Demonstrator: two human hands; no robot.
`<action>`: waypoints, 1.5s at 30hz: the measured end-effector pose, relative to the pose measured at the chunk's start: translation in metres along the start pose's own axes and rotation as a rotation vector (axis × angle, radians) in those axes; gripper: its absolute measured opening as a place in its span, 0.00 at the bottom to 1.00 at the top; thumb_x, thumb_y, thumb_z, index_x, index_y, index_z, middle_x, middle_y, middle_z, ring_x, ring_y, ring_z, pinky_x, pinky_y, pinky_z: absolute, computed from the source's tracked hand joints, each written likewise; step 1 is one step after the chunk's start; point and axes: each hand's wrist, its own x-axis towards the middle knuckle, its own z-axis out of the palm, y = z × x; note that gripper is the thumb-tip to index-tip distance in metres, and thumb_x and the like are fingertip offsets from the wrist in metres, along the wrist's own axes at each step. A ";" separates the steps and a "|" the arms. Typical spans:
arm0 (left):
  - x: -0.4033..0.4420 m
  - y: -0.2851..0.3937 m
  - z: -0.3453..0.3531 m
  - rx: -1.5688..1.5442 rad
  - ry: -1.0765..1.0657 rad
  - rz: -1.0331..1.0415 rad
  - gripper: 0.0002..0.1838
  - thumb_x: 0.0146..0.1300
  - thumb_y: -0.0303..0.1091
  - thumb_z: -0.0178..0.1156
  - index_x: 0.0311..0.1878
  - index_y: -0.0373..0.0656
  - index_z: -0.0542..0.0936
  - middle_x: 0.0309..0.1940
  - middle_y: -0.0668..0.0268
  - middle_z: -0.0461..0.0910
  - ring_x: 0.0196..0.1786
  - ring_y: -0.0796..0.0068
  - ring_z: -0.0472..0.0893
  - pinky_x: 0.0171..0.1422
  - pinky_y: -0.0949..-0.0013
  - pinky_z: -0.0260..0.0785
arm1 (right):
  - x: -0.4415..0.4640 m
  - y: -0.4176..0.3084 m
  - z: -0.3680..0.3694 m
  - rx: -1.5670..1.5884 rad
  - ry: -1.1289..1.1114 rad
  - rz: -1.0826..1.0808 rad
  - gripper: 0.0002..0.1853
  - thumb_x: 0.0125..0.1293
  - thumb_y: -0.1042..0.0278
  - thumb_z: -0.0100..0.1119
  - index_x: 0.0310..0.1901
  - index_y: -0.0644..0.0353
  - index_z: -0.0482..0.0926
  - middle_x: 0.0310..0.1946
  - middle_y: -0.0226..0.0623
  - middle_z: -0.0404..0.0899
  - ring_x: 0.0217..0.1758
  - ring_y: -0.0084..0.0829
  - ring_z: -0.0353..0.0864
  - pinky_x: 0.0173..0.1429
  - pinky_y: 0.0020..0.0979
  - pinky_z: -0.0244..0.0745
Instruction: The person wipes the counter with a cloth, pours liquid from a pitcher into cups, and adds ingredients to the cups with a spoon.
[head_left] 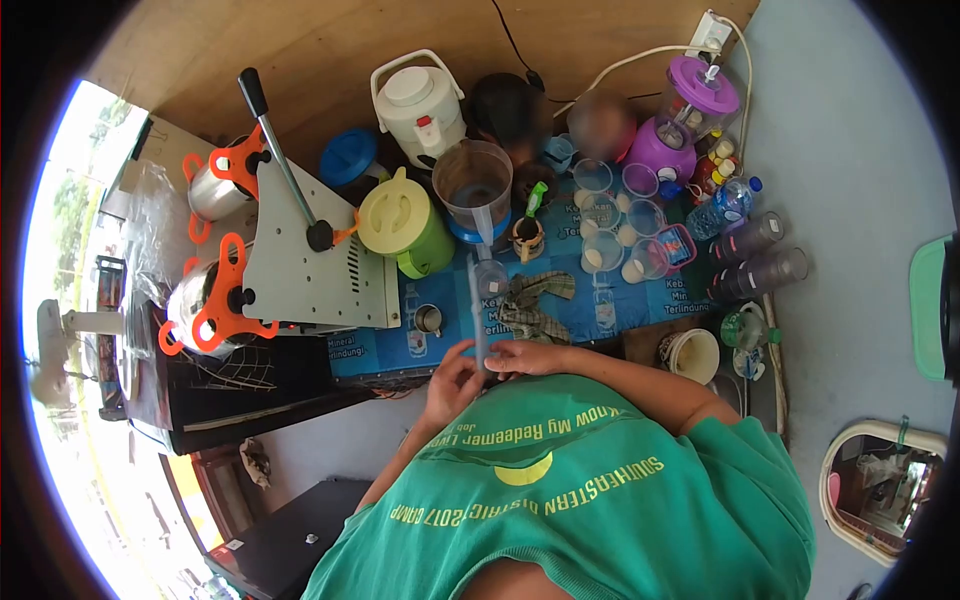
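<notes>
A long translucent strip [480, 320] stands upright before my chest, its lower end between my hands. My left hand [455, 385] has its fingers curled against the strip's left side. From the other side, the fingers of my right hand [525, 358] pinch the same end. Just beyond lies a crumpled checkered cloth [535, 305] on the blue printed table cover [385, 350]. A small metal cup [428, 319] stands to the left of the strip. Behind it are a clear container [472, 175] and a green pitcher [395, 215] with a yellow lid.
A sealing machine [300, 250] with a long lever stands at the left. Toward the back are a white jug [412, 100] and a purple blender [662, 150]. Several clear cups [645, 218], bottles [715, 215] and dark cup stacks [765, 272] fill the right. A white bucket [692, 358] is nearer.
</notes>
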 end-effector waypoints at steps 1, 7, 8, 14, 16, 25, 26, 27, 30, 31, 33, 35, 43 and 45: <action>0.014 0.020 0.008 -0.003 -0.004 0.117 0.06 0.66 0.25 0.62 0.44 0.34 0.81 0.65 0.52 0.72 0.49 0.72 0.84 0.50 0.68 0.78 | -0.001 -0.004 0.001 -0.003 -0.002 -0.001 0.36 0.66 0.37 0.61 0.62 0.60 0.72 0.46 0.36 0.80 0.48 0.27 0.79 0.48 0.28 0.76; 0.058 0.058 0.027 0.108 -0.024 0.354 0.14 0.62 0.24 0.65 0.52 0.35 0.81 0.64 0.48 0.73 0.51 0.63 0.85 0.55 0.64 0.78 | -0.031 -0.051 -0.016 0.367 0.246 -0.090 0.22 0.69 0.49 0.57 0.57 0.55 0.73 0.41 0.32 0.78 0.39 0.24 0.80 0.39 0.31 0.83; 0.058 0.066 0.026 0.122 -0.013 0.413 0.14 0.62 0.24 0.65 0.51 0.35 0.81 0.63 0.48 0.74 0.51 0.61 0.85 0.55 0.64 0.78 | -0.035 -0.050 -0.028 0.357 0.238 -0.088 0.22 0.69 0.49 0.57 0.57 0.55 0.73 0.41 0.32 0.78 0.39 0.24 0.80 0.39 0.31 0.83; 0.035 0.033 0.013 0.114 0.024 0.237 0.12 0.60 0.26 0.67 0.48 0.37 0.83 0.61 0.48 0.77 0.49 0.56 0.86 0.47 0.64 0.80 | -0.087 -0.098 -0.130 0.063 0.681 -0.138 0.19 0.69 0.57 0.52 0.51 0.64 0.76 0.33 0.36 0.79 0.27 0.24 0.77 0.28 0.30 0.82; 0.022 0.010 0.007 0.083 0.062 0.150 0.12 0.60 0.26 0.67 0.47 0.37 0.83 0.59 0.47 0.79 0.49 0.55 0.86 0.46 0.63 0.80 | -0.103 -0.125 -0.162 -0.206 0.869 -0.033 0.18 0.69 0.59 0.53 0.46 0.68 0.78 0.29 0.38 0.80 0.22 0.25 0.77 0.24 0.30 0.80; -0.039 -0.026 -0.003 0.237 0.180 -0.036 0.11 0.59 0.29 0.67 0.44 0.37 0.84 0.51 0.49 0.83 0.52 0.51 0.84 0.54 0.59 0.76 | -0.103 -0.213 -0.243 -0.697 0.943 0.301 0.16 0.66 0.62 0.60 0.33 0.72 0.80 0.22 0.44 0.82 0.19 0.34 0.83 0.19 0.32 0.78; -0.045 -0.026 -0.004 0.280 0.160 -0.068 0.11 0.58 0.30 0.67 0.44 0.37 0.84 0.50 0.50 0.83 0.52 0.51 0.84 0.55 0.58 0.76 | -0.097 -0.217 -0.248 -0.702 0.935 0.298 0.16 0.66 0.62 0.60 0.33 0.72 0.80 0.22 0.44 0.82 0.19 0.34 0.83 0.19 0.32 0.78; -0.051 -0.027 -0.005 0.323 0.141 -0.100 0.12 0.58 0.30 0.68 0.44 0.37 0.84 0.48 0.51 0.84 0.52 0.50 0.83 0.56 0.58 0.75 | -0.090 -0.220 -0.253 -0.731 0.916 0.309 0.16 0.66 0.62 0.60 0.32 0.71 0.81 0.22 0.44 0.82 0.18 0.33 0.83 0.19 0.32 0.78; -0.072 -0.033 -0.004 0.446 0.154 -0.134 0.13 0.57 0.32 0.67 0.45 0.38 0.83 0.46 0.53 0.84 0.51 0.49 0.83 0.56 0.57 0.75 | -0.068 -0.231 -0.268 -0.791 0.850 0.369 0.16 0.65 0.63 0.59 0.29 0.69 0.82 0.21 0.45 0.83 0.18 0.32 0.83 0.19 0.32 0.77; -0.079 -0.039 -0.005 0.444 0.164 -0.139 0.13 0.57 0.32 0.67 0.45 0.38 0.83 0.46 0.53 0.84 0.51 0.49 0.83 0.56 0.57 0.75 | -0.060 -0.234 -0.274 -0.817 0.810 0.423 0.16 0.65 0.63 0.57 0.28 0.69 0.83 0.22 0.45 0.84 0.18 0.33 0.83 0.19 0.33 0.77; -0.090 -0.049 -0.006 0.409 0.119 -0.190 0.14 0.58 0.34 0.67 0.46 0.39 0.83 0.47 0.54 0.84 0.51 0.48 0.82 0.56 0.55 0.75 | -0.045 -0.241 -0.285 -0.848 0.759 0.490 0.16 0.66 0.62 0.57 0.27 0.66 0.84 0.22 0.44 0.84 0.18 0.31 0.82 0.20 0.32 0.77; -0.102 -0.053 -0.005 0.415 0.122 -0.229 0.14 0.58 0.34 0.66 0.46 0.39 0.83 0.47 0.54 0.84 0.51 0.48 0.82 0.56 0.55 0.75 | -0.031 -0.247 -0.296 -0.881 0.709 0.557 0.16 0.67 0.62 0.57 0.27 0.64 0.84 0.22 0.43 0.84 0.17 0.30 0.81 0.21 0.31 0.77; -0.144 -0.068 0.003 0.409 0.144 -0.407 0.16 0.60 0.37 0.65 0.48 0.40 0.83 0.49 0.55 0.84 0.51 0.49 0.82 0.57 0.56 0.75 | 0.021 -0.243 -0.348 -0.741 0.548 0.717 0.15 0.66 0.59 0.57 0.31 0.63 0.83 0.24 0.41 0.85 0.18 0.27 0.78 0.16 0.27 0.65; -0.152 -0.074 0.006 0.418 0.138 -0.426 0.16 0.60 0.37 0.65 0.49 0.40 0.83 0.50 0.55 0.84 0.52 0.49 0.82 0.58 0.56 0.75 | 0.031 -0.242 -0.354 -0.749 0.589 0.660 0.14 0.66 0.60 0.57 0.31 0.63 0.83 0.24 0.41 0.85 0.17 0.27 0.77 0.16 0.28 0.65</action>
